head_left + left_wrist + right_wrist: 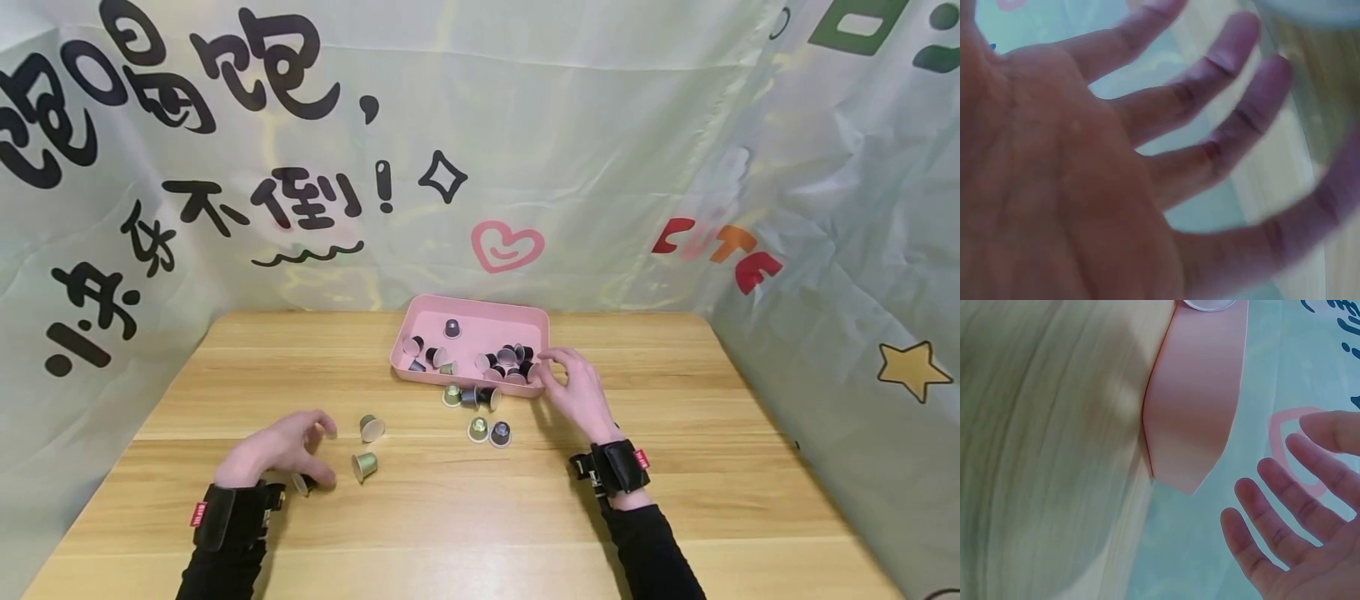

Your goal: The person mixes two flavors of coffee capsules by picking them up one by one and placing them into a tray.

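Note:
Hovering over the left side of the table, my left hand has its fingers spread and nothing in its grasp. A dark coffee capsule lies partly hidden beneath its thumb. Two green capsules, an upper one and a lower one, lie just right of its fingertips. My right hand is at the right end of the pink tray, with loosely bent fingers that hold nothing in the right wrist view. Several dark capsules are heaped in the tray's near right corner.
In front of the tray stand several capsules, among them a green one, another green one and a dark one. A lone dark capsule stands inside the tray. A printed cloth hangs behind the wooden table.

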Available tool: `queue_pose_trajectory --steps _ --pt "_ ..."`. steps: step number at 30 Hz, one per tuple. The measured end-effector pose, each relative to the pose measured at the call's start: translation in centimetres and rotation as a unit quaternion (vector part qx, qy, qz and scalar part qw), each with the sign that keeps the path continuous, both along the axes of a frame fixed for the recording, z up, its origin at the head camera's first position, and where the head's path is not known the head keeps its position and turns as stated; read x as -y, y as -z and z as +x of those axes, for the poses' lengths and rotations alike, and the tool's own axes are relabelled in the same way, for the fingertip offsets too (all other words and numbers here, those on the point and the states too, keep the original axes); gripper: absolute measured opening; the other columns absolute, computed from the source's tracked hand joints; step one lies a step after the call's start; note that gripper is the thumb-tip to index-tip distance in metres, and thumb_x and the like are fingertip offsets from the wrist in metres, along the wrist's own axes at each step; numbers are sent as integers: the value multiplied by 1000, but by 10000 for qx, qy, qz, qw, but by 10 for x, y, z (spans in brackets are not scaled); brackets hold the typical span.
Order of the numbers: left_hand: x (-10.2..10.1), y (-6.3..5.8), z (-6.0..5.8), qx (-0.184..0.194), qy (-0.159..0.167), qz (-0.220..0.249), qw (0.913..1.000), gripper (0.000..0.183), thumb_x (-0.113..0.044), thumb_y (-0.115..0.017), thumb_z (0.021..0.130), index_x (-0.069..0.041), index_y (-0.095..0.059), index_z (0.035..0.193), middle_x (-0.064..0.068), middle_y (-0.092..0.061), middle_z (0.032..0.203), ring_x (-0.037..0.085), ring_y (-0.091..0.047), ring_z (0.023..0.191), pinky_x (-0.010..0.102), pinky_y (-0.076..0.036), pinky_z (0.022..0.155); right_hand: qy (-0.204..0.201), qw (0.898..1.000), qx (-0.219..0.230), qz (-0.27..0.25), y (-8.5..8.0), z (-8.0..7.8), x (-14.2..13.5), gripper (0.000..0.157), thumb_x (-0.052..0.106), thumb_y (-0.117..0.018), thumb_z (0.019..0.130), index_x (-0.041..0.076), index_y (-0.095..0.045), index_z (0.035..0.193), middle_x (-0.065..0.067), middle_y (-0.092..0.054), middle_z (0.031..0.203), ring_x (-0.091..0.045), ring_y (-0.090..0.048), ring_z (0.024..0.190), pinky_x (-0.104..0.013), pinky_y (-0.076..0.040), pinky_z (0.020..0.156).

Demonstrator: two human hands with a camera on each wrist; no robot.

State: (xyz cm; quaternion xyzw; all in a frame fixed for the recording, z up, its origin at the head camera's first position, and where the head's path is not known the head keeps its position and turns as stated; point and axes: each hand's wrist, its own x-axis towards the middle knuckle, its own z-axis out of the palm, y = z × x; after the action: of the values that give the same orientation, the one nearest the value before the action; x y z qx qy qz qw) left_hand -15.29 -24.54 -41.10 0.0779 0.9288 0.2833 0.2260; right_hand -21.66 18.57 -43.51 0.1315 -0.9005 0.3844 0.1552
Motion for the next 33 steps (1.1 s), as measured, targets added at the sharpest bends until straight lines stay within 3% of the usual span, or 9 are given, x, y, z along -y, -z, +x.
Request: queue_pose_trajectory --steps 3,7,11,18,24,29,33 --pt "-2 0 3 357 -286 -78 9989 63 -13 -94 65 -6 -57 115 30 -54 128 35 -57 97 43 -53 75 17 10000 -28 -17 -1 0 0 26 12 -68 94 1 -69 118 -22 -67 128 -40 -61 122 -60 -46 108" --pt "-5 4 4 665 -558 144 9961 56 3 -89 63 -7 -56 107 20 -52 107 21 -47 67 27 -40 53 20 10000 -53 12 -2 1 -1 26 12 -67 94 1 -69 117 -22 -67 127 -40 -62 122 -59 -46 108" --pt "-4 8 4 815 -642 290 9942 53 9 -84 63 -7 -55 105 9 -48 88 15 -40 56 23 -32 50 22 10000 -37 8 -3 1 -2 25 12 -66 94 1 -69 117 -22 -67 128 -40 -61 122 -59 -46 108" --pt "-4 7 5 902 -698 281 9931 54 13 -82 63 -7 -53 105 9 -47 88 16 -42 57 23 -33 50 57 10000 2 7 -3 1 -2 24 11 -66 94 2 -70 116 -22 -67 128 -40 -61 122 -60 -45 108" --pt "-6 6 7 871 -795 353 9924 51 23 -71 61 -3 -53 102 12 -47 97 19 -50 64 23 -47 50 58 10000 -44 22 -2 1 -1 24 12 -66 94 1 -70 115 -22 -67 127 -40 -62 121 -59 -46 108" --pt "-2 4 4 457 -461 103 9978 41 18 -73 63 -3 -59 95 11 -53 96 23 -50 83 28 -47 64 51 9999 -94 12 -2 0 -1 23 11 -66 95 0 -70 114 -23 -67 126 -40 -62 120 -59 -47 107" --pt "0 3 2 283 -314 -173 9990 34 13 -75 66 -4 -63 94 8 -61 94 24 -52 86 32 -45 72 47 10000 -81 1 -2 0 -2 23 11 -65 95 0 -70 114 -23 -67 126 -40 -62 120 -59 -47 107"
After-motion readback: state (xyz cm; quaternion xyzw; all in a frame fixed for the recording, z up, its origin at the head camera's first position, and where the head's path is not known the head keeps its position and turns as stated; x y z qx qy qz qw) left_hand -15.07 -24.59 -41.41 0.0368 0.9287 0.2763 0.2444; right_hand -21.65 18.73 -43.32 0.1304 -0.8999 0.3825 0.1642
